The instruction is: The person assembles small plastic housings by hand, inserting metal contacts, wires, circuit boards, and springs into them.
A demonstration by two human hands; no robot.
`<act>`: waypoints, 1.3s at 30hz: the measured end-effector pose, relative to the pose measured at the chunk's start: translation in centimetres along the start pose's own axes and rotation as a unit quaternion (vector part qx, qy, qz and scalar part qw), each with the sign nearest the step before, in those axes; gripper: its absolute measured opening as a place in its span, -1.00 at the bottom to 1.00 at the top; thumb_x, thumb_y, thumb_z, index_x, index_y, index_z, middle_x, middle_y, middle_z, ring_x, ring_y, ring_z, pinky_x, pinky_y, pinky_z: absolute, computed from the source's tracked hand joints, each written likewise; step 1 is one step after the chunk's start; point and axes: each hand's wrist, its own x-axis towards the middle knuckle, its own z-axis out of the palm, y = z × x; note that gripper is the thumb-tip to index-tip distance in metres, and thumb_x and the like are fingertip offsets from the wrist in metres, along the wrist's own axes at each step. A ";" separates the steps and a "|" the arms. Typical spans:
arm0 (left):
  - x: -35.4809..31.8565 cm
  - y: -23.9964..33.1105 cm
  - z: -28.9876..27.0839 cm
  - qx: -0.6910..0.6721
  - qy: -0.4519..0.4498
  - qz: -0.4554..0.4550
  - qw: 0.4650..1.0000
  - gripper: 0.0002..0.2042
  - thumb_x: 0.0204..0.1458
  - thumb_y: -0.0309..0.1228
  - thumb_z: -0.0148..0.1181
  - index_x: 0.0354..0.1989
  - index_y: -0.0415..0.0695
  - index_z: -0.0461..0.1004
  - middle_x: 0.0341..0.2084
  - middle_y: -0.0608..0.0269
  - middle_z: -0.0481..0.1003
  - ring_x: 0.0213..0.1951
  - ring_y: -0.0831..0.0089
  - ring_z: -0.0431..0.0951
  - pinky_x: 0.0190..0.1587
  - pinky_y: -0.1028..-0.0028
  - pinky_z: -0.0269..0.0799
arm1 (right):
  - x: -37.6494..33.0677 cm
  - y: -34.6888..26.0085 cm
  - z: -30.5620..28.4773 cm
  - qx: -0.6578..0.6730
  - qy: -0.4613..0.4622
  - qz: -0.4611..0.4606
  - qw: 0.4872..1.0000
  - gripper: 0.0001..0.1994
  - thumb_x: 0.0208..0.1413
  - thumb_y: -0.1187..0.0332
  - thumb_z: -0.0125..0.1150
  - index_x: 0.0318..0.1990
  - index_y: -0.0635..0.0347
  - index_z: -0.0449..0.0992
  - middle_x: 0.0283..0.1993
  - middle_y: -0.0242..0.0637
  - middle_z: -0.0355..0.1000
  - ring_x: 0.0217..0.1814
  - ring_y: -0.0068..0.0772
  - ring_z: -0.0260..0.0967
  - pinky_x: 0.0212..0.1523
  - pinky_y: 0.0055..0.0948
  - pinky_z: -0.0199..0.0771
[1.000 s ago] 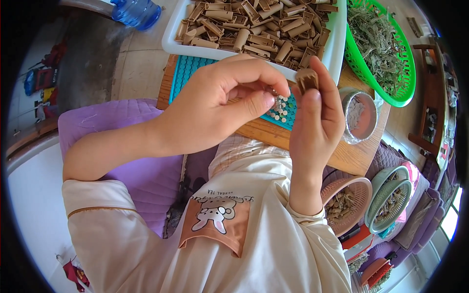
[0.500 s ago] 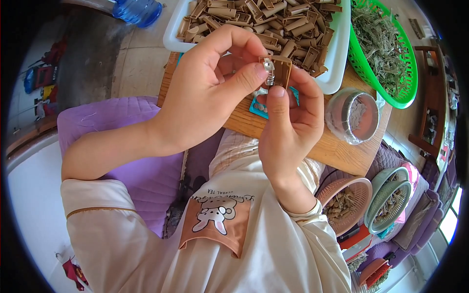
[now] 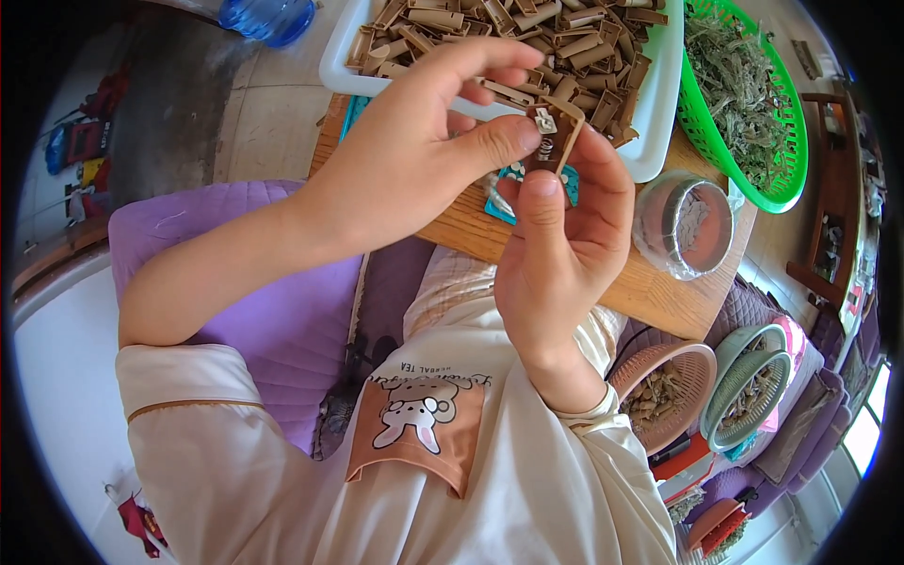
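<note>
Cushion (image 3: 235, 320), purple and quilted, is far over on the left. A blue plastic water jug (image 3: 268, 21) sits on the floor above it. Next comes the left hand (image 3: 414, 155), its fingers spread and loose. Its thumb tip is right by a little brown case (image 3: 563, 132); I can't tell if they touch. The case is just past that thumb, on its right. Inside it are a small white part (image 3: 544, 120) and a shiny spring (image 3: 546, 149). Behind the hands is a white tub (image 3: 654, 155) full of curved brown pieces. Part of a blue-green mat (image 3: 499, 209) peeks out below, on the wooden table (image 3: 461, 226). The right hand (image 3: 565, 226) pinches the case, thumb in front and fingers behind, so the case sits up at its fingertips. To the right are a round bowl (image 3: 667, 221) with white bits, a pink basket (image 3: 692, 395), a bright green basket (image 3: 793, 141) of dried plants and two pale green baskets (image 3: 723, 414).
</note>
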 end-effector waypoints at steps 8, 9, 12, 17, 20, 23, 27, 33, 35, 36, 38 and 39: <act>0.0 2.2 -0.5 -0.138 -0.246 -0.103 0.954 -0.56 0.03 -0.11 -0.14 -0.03 -0.19 0.20 -0.12 0.21 0.30 -0.18 0.54 0.33 -0.13 0.59 0.23 | -0.1 -1.4 0.1 0.066 -0.028 0.098 0.993 -0.75 -0.01 0.53 -0.02 -0.16 0.19 0.14 -0.24 -0.31 0.27 -0.40 -0.60 0.25 -0.48 -0.67 0.31; -0.1 2.0 -0.4 -0.099 -0.202 -0.078 0.971 -0.57 0.04 -0.12 -0.16 -0.05 -0.20 0.21 -0.16 0.19 0.33 -0.18 0.52 0.35 -0.13 0.57 0.25 | 0.0 -1.6 0.2 0.073 -0.017 0.121 0.990 -0.74 -0.02 0.54 -0.01 -0.17 0.18 0.13 -0.26 -0.31 0.26 -0.46 -0.63 0.23 -0.52 -0.69 0.28; -0.1 1.3 0.0 -0.058 -0.099 -0.010 0.993 -0.60 0.07 -0.15 -0.21 -0.09 -0.23 0.22 -0.21 0.13 0.36 -0.18 0.52 0.36 -0.16 0.56 0.27 | -0.2 -1.8 0.7 0.018 -0.014 0.177 0.984 -0.75 -0.03 0.55 0.00 -0.19 0.18 0.13 -0.26 -0.31 0.26 -0.54 -0.65 0.19 -0.58 -0.73 0.24; -0.5 1.8 0.0 -0.036 -0.028 0.022 0.999 -0.63 0.10 -0.20 -0.29 -0.08 -0.24 0.20 -0.18 0.04 0.35 -0.23 0.52 0.40 -0.23 0.62 0.29 | 0.5 -1.4 -0.1 -0.070 -0.008 0.076 0.995 -0.77 -0.04 0.52 0.03 -0.23 0.19 0.14 -0.34 -0.34 0.25 -0.61 -0.74 0.12 -0.68 -0.81 0.11; -0.7 2.2 -0.1 -0.069 -0.042 -0.004 0.997 -0.62 0.10 -0.18 -0.29 -0.06 -0.24 0.17 -0.18 0.04 0.35 -0.25 0.51 0.42 -0.29 0.68 0.31 | 0.5 -1.2 -0.1 -0.098 -0.013 0.063 0.993 -0.80 -0.02 0.50 0.03 -0.25 0.20 0.17 -0.40 -0.38 0.25 -0.60 -0.76 0.11 -0.67 -0.83 0.08; -1.0 2.8 0.3 -0.134 -0.029 -0.048 0.989 -0.61 0.09 -0.18 -0.29 -0.05 -0.23 0.14 -0.17 0.04 0.34 -0.22 0.47 0.42 -0.32 0.68 0.35 | 0.5 -1.4 0.2 0.011 -0.034 0.147 0.988 -0.82 0.00 0.58 -0.06 -0.26 0.30 0.10 -0.33 -0.30 0.19 -0.41 -0.68 0.23 -0.55 -0.75 0.26; -0.9 2.8 0.6 -0.226 -0.009 -0.099 0.969 -0.61 0.09 -0.18 -0.28 -0.04 -0.23 0.13 -0.17 0.03 0.33 -0.16 0.41 0.40 -0.25 0.60 0.39 | 0.5 -0.9 -0.8 -0.042 -0.104 0.171 0.979 -0.84 0.05 0.52 -0.09 -0.22 0.28 0.12 -0.26 -0.25 0.24 -0.38 -0.67 0.27 -0.51 -0.76 0.31; -0.6 1.9 0.6 -0.224 -0.008 -0.115 0.968 -0.61 0.09 -0.21 -0.25 -0.04 -0.26 0.13 -0.16 0.03 0.33 -0.14 0.37 0.39 -0.13 0.48 0.35 | 1.5 -0.4 -1.2 -0.036 -0.068 0.093 0.993 -0.71 -0.11 0.63 -0.01 -0.19 0.29 0.14 -0.20 -0.24 0.26 -0.22 -0.52 0.28 -0.21 -0.60 0.31; -0.9 1.4 0.7 -0.116 -0.020 -0.052 0.992 -0.60 0.07 -0.23 -0.19 -0.02 -0.28 0.12 -0.17 0.04 0.33 -0.14 0.39 0.39 -0.11 0.48 0.33 | 1.6 -0.5 -1.0 -0.028 -0.060 0.107 0.992 -0.70 -0.15 0.64 0.00 -0.21 0.30 0.14 -0.21 -0.24 0.27 -0.21 -0.52 0.28 -0.16 -0.57 0.28; -1.0 1.1 0.7 -0.117 -0.022 -0.053 0.991 -0.60 0.07 -0.23 -0.19 -0.02 -0.28 0.12 -0.17 0.04 0.33 -0.14 0.39 0.39 -0.11 0.48 0.33 | 1.5 -0.5 -0.9 -0.020 -0.053 0.121 0.991 -0.68 -0.19 0.66 0.01 -0.22 0.30 0.15 -0.22 -0.24 0.27 -0.20 -0.51 0.28 -0.12 -0.54 0.26; -1.2 0.8 0.7 -0.068 -0.040 -0.022 0.997 -0.60 0.06 -0.26 -0.14 -0.02 -0.29 0.12 -0.18 0.04 0.34 -0.15 0.41 0.39 -0.12 0.51 0.32 | 1.4 -0.1 -0.7 -0.025 -0.048 0.125 0.991 -0.69 -0.19 0.65 0.03 -0.22 0.30 0.15 -0.24 -0.23 0.28 -0.21 -0.52 0.28 -0.14 -0.56 0.27; -1.3 0.9 0.9 -0.068 -0.041 -0.023 0.997 -0.60 0.06 -0.26 -0.14 -0.02 -0.29 0.12 -0.18 0.04 0.34 -0.15 0.41 0.39 -0.12 0.51 0.32 | 1.3 0.0 -0.7 -0.030 -0.043 0.129 0.990 -0.69 -0.19 0.64 0.04 -0.23 0.30 0.15 -0.26 -0.23 0.29 -0.22 -0.53 0.28 -0.16 -0.57 0.28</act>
